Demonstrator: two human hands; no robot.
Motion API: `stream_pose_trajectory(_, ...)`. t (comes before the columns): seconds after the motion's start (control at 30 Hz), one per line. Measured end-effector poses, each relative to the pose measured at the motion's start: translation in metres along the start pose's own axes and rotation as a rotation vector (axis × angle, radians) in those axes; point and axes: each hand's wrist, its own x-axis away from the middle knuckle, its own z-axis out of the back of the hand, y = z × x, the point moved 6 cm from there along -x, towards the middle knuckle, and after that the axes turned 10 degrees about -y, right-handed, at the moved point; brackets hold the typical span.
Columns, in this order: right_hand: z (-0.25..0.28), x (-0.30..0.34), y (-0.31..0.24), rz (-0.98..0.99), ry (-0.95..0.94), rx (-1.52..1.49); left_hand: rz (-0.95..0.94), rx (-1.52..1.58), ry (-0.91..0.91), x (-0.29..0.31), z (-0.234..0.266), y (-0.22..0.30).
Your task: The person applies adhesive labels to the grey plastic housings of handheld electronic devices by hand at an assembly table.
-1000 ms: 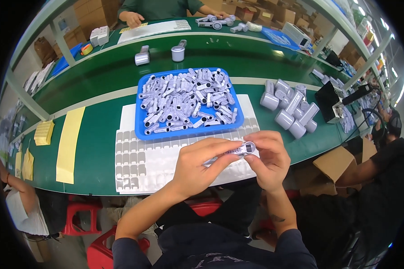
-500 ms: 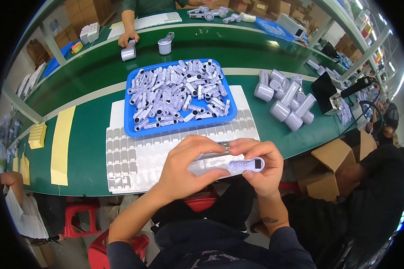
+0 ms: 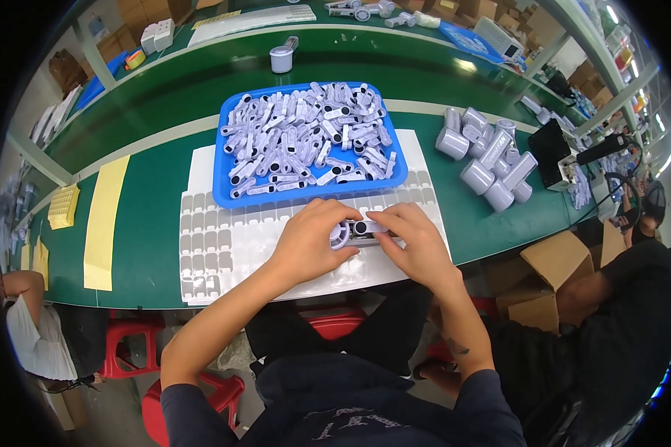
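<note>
Just in front of the blue tray, my left hand (image 3: 307,240) is wrapped around a lavender handheld device with a round head (image 3: 340,236), whose open handle lies sideways. Fingertips of my right hand (image 3: 417,244) grip a small lavender handle cover (image 3: 364,228) with a dark round patch, laid over or against that handle. Whether the cover is seated cannot be made out, since my fingers hide part of it. Beneath both hands is a white sheet (image 3: 250,237) with rows of grey stickers. The blue tray (image 3: 224,195) is heaped with similar lavender covers.
Several lavender devices (image 3: 492,160) are piled at the right, beside a black boxy fixture (image 3: 548,158). Another device (image 3: 282,59) stands on the green belt beyond the tray. A yellow paper strip (image 3: 106,223) lies left. People sit on both sides; an open carton (image 3: 555,257) is right.
My hands have moved away from me, toward the tray. The cover has gone from my right palm onto the device's handle. The co-worker's hand and the device it held have left the view.
</note>
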Motion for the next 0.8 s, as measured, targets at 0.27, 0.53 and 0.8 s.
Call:
stream_pose_trajectory(0.27, -0.001, -0.005, 0.012, -0.104, -0.054, -0.131, -0.101, -0.024, 0.072, -0.007, 0.0, -0.005)
stream_pose_trajectory(0.53, -0.003, -0.008, 0.015, -0.194, -0.053, -0.223, -0.127, -0.015, 0.069, -0.008, -0.003, -0.011)
stream_pose_trajectory(0.8, -0.007, -0.014, -0.021, -0.131, 0.037, 0.256, -0.22, -0.109, 0.033, -0.013, 0.004, -0.008)
